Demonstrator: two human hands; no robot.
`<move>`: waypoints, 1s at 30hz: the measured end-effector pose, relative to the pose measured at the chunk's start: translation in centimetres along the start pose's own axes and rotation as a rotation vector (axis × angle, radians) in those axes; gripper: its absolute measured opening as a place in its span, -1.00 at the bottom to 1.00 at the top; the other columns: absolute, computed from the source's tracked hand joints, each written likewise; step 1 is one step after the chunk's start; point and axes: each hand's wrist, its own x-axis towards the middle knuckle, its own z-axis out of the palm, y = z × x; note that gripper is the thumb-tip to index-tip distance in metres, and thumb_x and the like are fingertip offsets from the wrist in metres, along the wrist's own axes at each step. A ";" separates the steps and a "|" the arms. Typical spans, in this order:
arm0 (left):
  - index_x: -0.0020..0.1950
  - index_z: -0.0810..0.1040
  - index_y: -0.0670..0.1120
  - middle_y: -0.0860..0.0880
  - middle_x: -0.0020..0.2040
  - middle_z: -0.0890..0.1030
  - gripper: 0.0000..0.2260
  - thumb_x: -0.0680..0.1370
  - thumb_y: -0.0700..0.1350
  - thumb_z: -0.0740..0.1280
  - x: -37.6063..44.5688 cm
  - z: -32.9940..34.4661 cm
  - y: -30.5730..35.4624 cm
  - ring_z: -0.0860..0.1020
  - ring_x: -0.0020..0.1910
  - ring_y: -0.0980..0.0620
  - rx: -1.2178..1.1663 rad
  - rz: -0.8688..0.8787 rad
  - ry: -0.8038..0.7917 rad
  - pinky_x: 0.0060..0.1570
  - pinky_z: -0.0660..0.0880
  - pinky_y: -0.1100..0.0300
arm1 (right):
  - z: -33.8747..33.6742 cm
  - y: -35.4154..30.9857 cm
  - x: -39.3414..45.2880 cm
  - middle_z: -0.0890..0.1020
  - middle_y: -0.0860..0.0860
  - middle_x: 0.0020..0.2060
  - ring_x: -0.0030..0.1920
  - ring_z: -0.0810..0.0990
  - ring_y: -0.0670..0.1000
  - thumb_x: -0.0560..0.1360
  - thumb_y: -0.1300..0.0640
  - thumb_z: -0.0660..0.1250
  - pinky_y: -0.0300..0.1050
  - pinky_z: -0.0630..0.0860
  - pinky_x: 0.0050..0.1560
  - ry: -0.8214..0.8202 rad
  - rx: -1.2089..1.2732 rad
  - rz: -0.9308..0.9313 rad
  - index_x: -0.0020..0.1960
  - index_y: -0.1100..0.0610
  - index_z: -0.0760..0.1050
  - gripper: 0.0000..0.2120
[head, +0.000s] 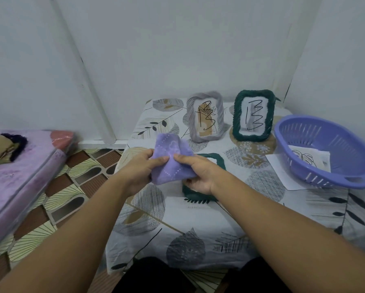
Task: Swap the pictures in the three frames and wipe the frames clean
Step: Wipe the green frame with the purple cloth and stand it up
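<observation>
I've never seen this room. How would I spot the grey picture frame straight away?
Start at the table with the leaf-print cloth in the corner. Two frames stand upright along its back edge, by the wall. The grey frame is the left one, pale and rope-wrapped, holding a scribbled drawing on tan paper; its neighbour, the green frame, is dark and nearer the purple basket.

A home bedroom: mattress [18, 166] on patterned floor [71, 187], leaf-print-clothed table [177, 218].

two frames [205, 116] upright at table [177, 218] rear; basket [325, 149] right, paper [310, 158] inside.
</observation>
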 end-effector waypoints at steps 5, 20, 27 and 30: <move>0.15 0.53 -0.14 -0.13 -0.01 0.69 -0.77 0.61 -0.02 0.42 1.6 2.7 -0.5 0.57 -0.18 -0.01 0.299 0.007 0.248 -0.11 0.49 0.15 | -3.1 -1.3 -0.4 0.72 0.14 0.02 -0.02 0.66 0.12 0.50 0.20 0.46 -0.05 0.55 -0.17 0.265 0.073 -0.150 0.10 0.07 0.56 -0.80; -0.02 0.51 -0.09 -0.18 0.05 0.65 -0.72 0.52 0.11 0.40 4.8 8.9 -2.5 0.61 0.04 -0.20 1.084 -0.133 0.311 -0.12 0.48 0.08 | -10.2 -2.9 -2.8 0.61 0.02 -0.32 -0.26 0.64 0.10 0.53 0.01 0.40 0.00 0.59 -0.27 0.766 -0.695 -0.561 -0.20 0.06 0.49 -0.81; 0.09 0.48 -0.10 -0.18 0.13 0.59 -0.73 0.54 0.06 0.38 4.9 9.0 -3.4 0.54 0.14 -0.23 1.104 -0.159 0.360 -0.02 0.47 0.02 | -11.5 -1.8 -2.5 0.57 0.00 -0.27 -0.23 0.57 0.07 0.52 -0.07 0.31 0.01 0.57 -0.23 0.726 -1.064 -0.475 -0.19 0.05 0.45 -0.78; 0.02 0.48 -0.13 -0.20 0.10 0.64 -0.84 0.54 -0.07 0.37 5.1 9.5 -3.0 0.58 0.13 -0.23 1.058 -0.164 0.335 0.01 0.48 0.01 | -11.1 -1.2 -2.1 0.53 -0.02 -0.26 -0.21 0.54 0.05 0.53 -0.09 0.32 -0.07 0.44 -0.27 0.624 -1.059 -0.408 -0.22 0.01 0.37 -0.75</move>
